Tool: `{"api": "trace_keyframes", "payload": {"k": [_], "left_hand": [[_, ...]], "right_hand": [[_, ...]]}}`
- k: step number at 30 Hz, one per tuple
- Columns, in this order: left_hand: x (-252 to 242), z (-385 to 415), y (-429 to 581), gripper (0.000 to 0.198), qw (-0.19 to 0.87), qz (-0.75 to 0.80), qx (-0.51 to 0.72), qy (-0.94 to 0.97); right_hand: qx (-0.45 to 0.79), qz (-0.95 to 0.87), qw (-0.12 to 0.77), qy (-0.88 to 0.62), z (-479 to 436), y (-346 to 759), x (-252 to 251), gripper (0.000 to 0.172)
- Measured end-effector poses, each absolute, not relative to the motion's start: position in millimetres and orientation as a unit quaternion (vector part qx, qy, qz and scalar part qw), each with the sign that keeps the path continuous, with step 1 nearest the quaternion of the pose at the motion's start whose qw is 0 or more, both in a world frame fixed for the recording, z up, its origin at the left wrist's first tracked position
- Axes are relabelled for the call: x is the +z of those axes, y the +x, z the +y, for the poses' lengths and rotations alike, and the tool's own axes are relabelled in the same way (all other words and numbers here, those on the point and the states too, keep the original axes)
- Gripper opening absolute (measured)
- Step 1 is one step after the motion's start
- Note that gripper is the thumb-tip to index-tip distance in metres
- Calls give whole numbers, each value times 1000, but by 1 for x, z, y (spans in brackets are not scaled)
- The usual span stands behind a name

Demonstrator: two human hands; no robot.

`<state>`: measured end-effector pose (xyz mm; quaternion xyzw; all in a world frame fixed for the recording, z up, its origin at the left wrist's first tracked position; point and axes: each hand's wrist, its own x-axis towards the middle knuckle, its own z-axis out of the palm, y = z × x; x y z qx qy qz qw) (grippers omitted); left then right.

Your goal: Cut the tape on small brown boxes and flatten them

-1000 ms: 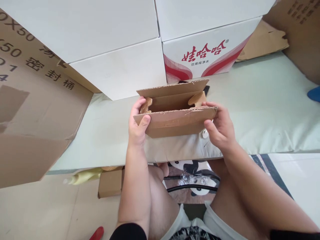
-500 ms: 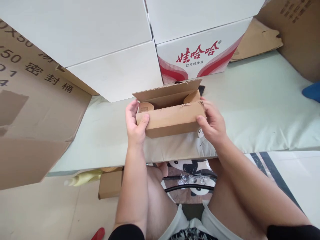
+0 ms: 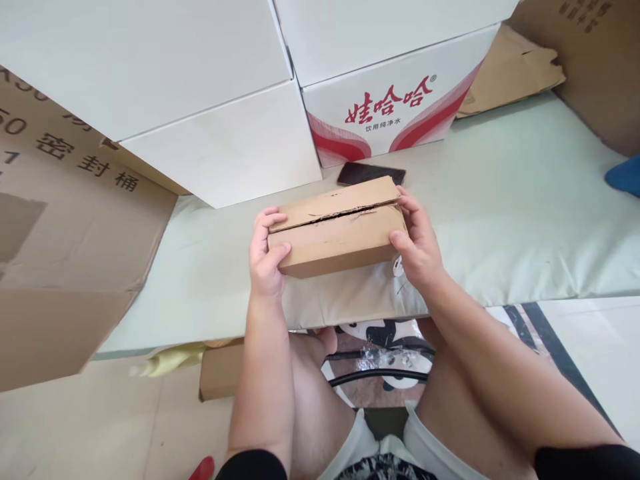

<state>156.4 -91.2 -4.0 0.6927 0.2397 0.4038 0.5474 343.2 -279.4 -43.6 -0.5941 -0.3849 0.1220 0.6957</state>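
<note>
A small brown cardboard box (image 3: 340, 243) is between my hands over the pale green cloth surface. Its two long top flaps are folded down, nearly meeting at a rough, torn seam with a thin dark gap. My left hand (image 3: 267, 253) grips the left end, fingers on the far flap and thumb on the near one. At the right end, my right hand (image 3: 417, 237) holds the box with its thumb on the near flap and fingers around the far corner. What is inside the box is hidden.
A black phone (image 3: 371, 175) lies just behind the box. White cartons (image 3: 225, 147), one with red lettering, stand stacked at the back. A large cardboard box (image 3: 65, 233) is at left. Something blue (image 3: 623, 180) sits at the right edge. A small white item (image 3: 398, 267) lies under my right hand.
The box's long flaps, raised and gaping before, are now folded down over the opening. The phone behind shows more fully. My hands keep hold of both ends.
</note>
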Motion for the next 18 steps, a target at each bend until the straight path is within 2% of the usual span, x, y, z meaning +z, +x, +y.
{"api": "trace_keyframes", "payload": {"k": [4,8,14,18], "left_hand": [[-1,-92,157,32,535,267,399,695],[-2,-88,155,29,532,281,398,692],[-9,-67,143,28,575,294,446,620],[-15,-52,132,29,583,322,461,587]], "right_hand": [[121,-366,705,-595,-279,343,-47,70],[124,-380,703,-588,-279,345,-50,78],[161,-382,696,-586,-278,345,-61,65],[230,-371,677,-593,-273,341,-68,73]]}}
